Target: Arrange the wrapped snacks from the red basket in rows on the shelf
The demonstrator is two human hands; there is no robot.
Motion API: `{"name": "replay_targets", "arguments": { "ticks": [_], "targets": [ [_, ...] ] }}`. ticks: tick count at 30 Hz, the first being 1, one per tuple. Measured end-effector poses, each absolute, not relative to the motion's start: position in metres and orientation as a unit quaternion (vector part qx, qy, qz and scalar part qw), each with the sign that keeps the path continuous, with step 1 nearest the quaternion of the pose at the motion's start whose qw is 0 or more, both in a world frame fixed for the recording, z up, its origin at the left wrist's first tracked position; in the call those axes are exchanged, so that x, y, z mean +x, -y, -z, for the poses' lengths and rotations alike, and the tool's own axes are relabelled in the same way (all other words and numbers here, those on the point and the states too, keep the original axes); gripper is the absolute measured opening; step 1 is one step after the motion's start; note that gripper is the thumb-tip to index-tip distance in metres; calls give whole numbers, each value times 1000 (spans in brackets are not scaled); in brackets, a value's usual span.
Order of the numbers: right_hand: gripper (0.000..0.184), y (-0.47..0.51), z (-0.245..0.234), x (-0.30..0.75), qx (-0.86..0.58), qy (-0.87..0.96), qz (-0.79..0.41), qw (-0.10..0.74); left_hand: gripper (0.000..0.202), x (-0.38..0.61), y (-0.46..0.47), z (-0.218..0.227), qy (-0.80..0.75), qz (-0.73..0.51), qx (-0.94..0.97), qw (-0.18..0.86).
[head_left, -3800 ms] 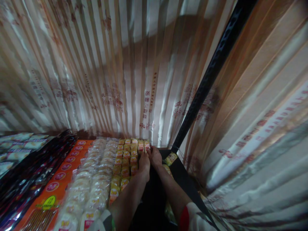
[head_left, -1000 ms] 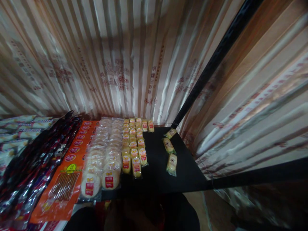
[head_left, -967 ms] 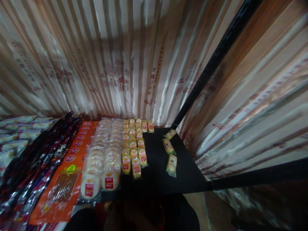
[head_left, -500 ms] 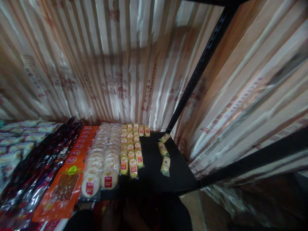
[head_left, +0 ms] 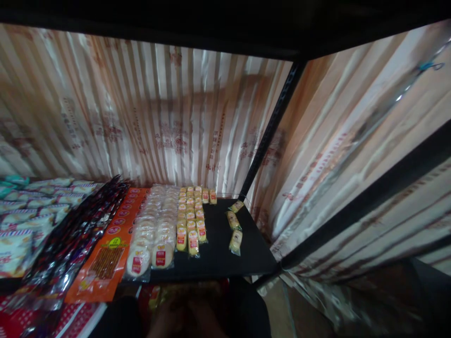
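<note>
A black shelf [head_left: 218, 256] holds rows of small yellow snack packets [head_left: 190, 220]. Three loose yellow packets [head_left: 233, 220] lie apart near the shelf's right edge. Left of the rows are stacked round white cakes in clear wrap [head_left: 158, 230], then flat orange packets [head_left: 112, 234]. Below the shelf's front edge, a dim, blurred brown shape [head_left: 186, 314] may be my hands. I cannot separate left from right or see any fingers. Neither hand is on the shelf.
Dark shiny packets [head_left: 70, 244] and white-and-blue bags [head_left: 31, 206] fill the left side. A striped, glossy printed sheet [head_left: 176, 126] covers the back and right sides. A black upright post [head_left: 271, 126] stands at the back right corner, and a dark upper shelf [head_left: 211, 23] hangs overhead.
Both hands have left the back row of yellow packets and dropped below the shelf's front edge. The view has pulled back and lowered, so the upper shelf now shows.
</note>
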State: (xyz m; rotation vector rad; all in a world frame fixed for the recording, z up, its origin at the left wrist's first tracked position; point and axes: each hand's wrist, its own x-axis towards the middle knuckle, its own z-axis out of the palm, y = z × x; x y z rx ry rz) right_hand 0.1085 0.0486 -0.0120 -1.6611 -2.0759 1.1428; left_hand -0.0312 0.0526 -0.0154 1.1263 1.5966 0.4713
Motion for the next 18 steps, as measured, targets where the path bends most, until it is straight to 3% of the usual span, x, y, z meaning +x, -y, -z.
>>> {"name": "replay_targets", "arguments": {
  "ticks": [3,7,14,18],
  "targets": [
    [49,-44,-3,119,-561,721,-389,117,26,-26,-50,11,-646,-243,467,553],
    [50,-34,-20,124,-556,725,-385,130,27,-27,-50,5,-679,-228,486,501],
    [25,-31,-43,119,-557,732,-351,174,38,-25,-48,-22,-674,-202,557,441],
    [22,-30,-62,125,-546,724,-360,220,43,-11,-47,-53,-682,-196,564,422]
  ]
}}
